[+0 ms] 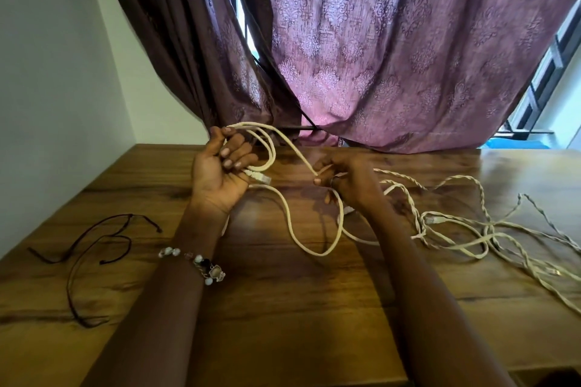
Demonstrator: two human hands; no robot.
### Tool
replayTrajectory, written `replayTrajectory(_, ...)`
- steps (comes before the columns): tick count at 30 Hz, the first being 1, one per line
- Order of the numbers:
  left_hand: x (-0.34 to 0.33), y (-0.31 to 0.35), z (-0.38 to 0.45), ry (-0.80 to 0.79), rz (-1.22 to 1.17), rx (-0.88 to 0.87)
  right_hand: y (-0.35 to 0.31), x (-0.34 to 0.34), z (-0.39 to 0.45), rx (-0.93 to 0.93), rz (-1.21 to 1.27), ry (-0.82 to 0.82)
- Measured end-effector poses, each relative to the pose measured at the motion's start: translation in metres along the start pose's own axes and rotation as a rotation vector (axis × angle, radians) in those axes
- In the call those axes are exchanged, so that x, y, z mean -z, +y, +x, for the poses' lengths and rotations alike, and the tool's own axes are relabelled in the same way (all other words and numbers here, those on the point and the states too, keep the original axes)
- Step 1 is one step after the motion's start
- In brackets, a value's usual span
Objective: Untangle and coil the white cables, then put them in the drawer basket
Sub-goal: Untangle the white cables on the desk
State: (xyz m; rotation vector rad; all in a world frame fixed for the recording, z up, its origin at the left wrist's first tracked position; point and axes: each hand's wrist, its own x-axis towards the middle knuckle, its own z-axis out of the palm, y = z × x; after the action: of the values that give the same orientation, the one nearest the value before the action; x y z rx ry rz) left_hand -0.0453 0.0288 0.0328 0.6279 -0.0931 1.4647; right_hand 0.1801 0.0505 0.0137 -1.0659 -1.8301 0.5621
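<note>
The left hand [220, 166], palm up, grips loops of white cable [267, 148]; the right hand [349, 181] pinches its strand. More tangled cables [471, 229] trail toward 3 o'clock on the wooden bench [283, 308], purple curtains [393, 41] at 12 o'clock

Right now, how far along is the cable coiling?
Early. Done: a few loops of one white cable are gathered in the left hand, its plug end at the palm. In hand: the right hand feeds that same cable across. Left: the tangled white cables sprawl over the wooden table, still twisted. No drawer basket is in view, so nothing is stowed.
</note>
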Motion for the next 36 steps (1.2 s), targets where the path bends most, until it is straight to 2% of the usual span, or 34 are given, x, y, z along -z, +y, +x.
replayTrajectory(3,0.004,0.010,0.003,-0.006,-0.054,-0.059,0.000,0.001,-0.003,0.132,-0.086,-0.116)
replayTrajectory(6,0.007,0.010,0.005,0.090,-0.007,-0.074,-0.012,-0.007,-0.005,0.256,-0.030,-0.099)
replayTrajectory(8,0.007,0.005,0.006,0.188,0.096,-0.043,-0.018,-0.015,-0.005,0.269,0.026,-0.058)
replayTrajectory(11,0.002,-0.004,0.005,0.323,0.348,-0.030,-0.027,-0.017,-0.005,0.151,0.320,0.123)
replayTrajectory(14,0.000,-0.011,0.006,0.424,0.478,-0.073,-0.040,-0.010,-0.007,0.160,0.532,0.331)
replayTrajectory(18,-0.004,-0.031,0.008,0.445,0.721,-0.202,-0.055,-0.021,-0.012,0.081,0.646,0.250)
replayTrajectory(20,-0.009,-0.040,0.006,0.411,0.813,-0.221,-0.056,-0.031,-0.012,-0.045,0.557,0.225)
replayTrajectory(22,-0.009,-0.043,0.006,0.388,0.816,-0.211,-0.050,-0.034,-0.011,-0.151,0.444,0.195)
replayTrajectory(26,-0.012,-0.033,0.003,0.333,0.692,-0.118,-0.035,-0.020,-0.010,-0.343,0.614,0.166)
replayTrajectory(29,-0.015,-0.023,0.000,0.236,0.516,-0.039,-0.022,-0.008,-0.009,-0.328,0.352,0.170)
replayTrajectory(31,-0.015,-0.018,-0.002,0.159,0.415,0.023,-0.014,-0.006,-0.008,-0.265,-0.008,0.109)
replayTrajectory(34,-0.017,-0.015,-0.005,0.056,0.280,0.078,-0.013,-0.009,-0.006,-0.134,-0.605,-0.076)
replayTrajectory(36,-0.017,-0.012,-0.006,-0.015,0.174,0.082,-0.023,-0.019,-0.008,-0.073,-0.892,-0.133)
